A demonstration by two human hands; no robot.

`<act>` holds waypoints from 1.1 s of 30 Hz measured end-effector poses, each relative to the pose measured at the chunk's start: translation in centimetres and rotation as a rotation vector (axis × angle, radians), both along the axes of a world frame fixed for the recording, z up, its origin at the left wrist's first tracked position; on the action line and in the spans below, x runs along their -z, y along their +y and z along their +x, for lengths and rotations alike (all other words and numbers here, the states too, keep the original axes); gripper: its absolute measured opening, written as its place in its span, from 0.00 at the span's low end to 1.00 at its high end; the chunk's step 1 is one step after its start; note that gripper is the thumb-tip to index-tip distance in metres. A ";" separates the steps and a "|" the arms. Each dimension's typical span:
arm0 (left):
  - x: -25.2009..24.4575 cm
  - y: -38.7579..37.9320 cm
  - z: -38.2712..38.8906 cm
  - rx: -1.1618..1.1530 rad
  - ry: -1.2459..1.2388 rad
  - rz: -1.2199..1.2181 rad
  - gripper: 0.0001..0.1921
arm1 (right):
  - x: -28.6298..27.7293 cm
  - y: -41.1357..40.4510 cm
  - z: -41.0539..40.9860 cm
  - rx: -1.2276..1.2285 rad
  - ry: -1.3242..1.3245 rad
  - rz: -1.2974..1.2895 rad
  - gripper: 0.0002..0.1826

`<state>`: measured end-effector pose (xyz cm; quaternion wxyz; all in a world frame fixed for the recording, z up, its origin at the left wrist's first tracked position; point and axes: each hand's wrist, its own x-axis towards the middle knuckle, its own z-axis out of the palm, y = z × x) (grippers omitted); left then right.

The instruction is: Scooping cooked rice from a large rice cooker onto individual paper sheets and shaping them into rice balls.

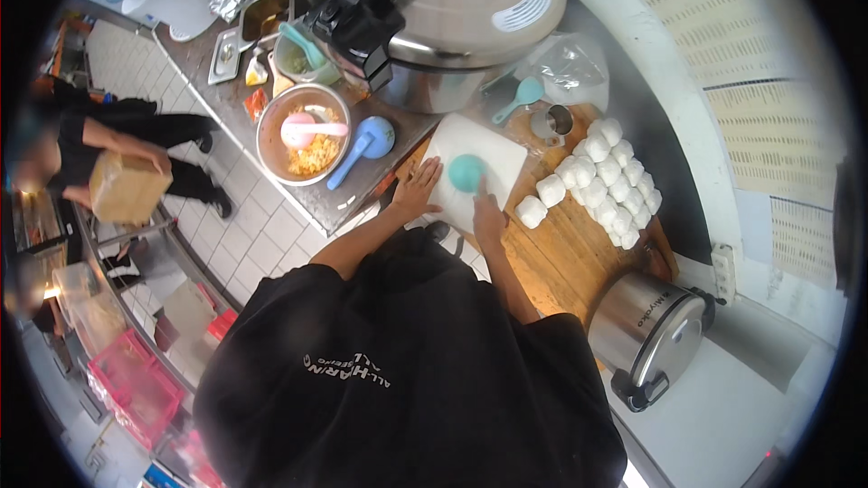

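My right hand [489, 222] grips a turquoise rice scoop [466, 173], its round head over a white sheet [498, 149]. Whether food lies beneath that head is hidden. With fingers spread, my left hand [417, 190] rests on the sheet's near-left edge and holds nothing. To the right of the sheet, on a wooden board [549, 261], several white wrapped bundles [614, 179] sit packed in rows, while a separate bundle [531, 211] lies closer to my right hand. A metal ring mold [553, 123] stands beyond the sheet.
A steel bowl [264, 139] of orange-yellow food holds a pink scoop [298, 130]; a blue ladle [366, 146] lies beside it. Large lidded cookers stand ahead [447, 7] and at right [647, 339]. Another turquoise scoop [525, 93] lies ahead. At left, a person [115, 132] carries a box [129, 188].
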<state>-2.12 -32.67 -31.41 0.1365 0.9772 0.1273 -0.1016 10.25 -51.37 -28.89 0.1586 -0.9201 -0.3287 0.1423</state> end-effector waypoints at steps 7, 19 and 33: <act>0.3 0.4 -0.2 0.022 0.028 -0.078 0.61 | -8.2 -1.2 4.5 0.297 -0.280 0.687 0.24; -1.2 1.5 0.4 0.117 -0.095 -0.052 0.48 | -9.1 1.5 31.3 0.386 -0.809 0.311 0.16; -3.2 4.8 9.7 0.005 -0.350 -0.226 0.20 | 1.4 5.2 8.9 0.358 -0.339 0.161 0.09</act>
